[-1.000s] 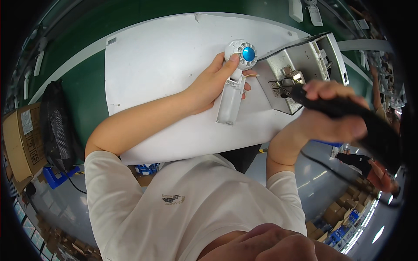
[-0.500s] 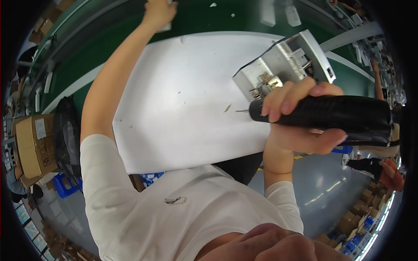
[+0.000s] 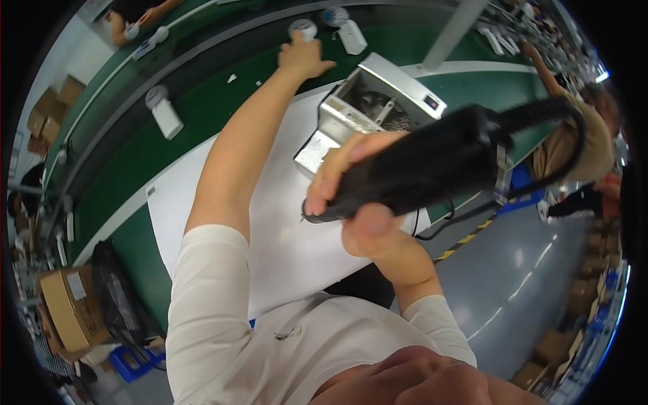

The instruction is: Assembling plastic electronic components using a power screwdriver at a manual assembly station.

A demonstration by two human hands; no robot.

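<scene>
My right hand (image 3: 368,229) is wrapped round a black electric screwdriver (image 3: 418,169), whose bit points left over the white sheet (image 3: 283,236). Across the green work surface, my left hand (image 3: 304,59) reaches out with fingers spread. Its fingertips are at a white round-headed device (image 3: 304,28); whether they touch it I cannot tell. Another white device (image 3: 352,37) lies just right of that hand. A third white device (image 3: 164,115) lies farther left. Behind the screwdriver sits an open-topped metal box (image 3: 405,81) with small metal parts inside, partly hidden by my right hand.
The screwdriver's black cable (image 3: 574,145) loops off to the right. A grey post (image 3: 452,37) rises beyond the metal box. At left stand a cardboard box (image 3: 71,304) and a black bag (image 3: 118,297). Other people are at the far left and right, one in a tan top (image 3: 574,145).
The view has turned. My left hand has come off the white thing it was at and now reaches, spread, towards another device. The screwdriver, still held, has swung nearer the camera.
</scene>
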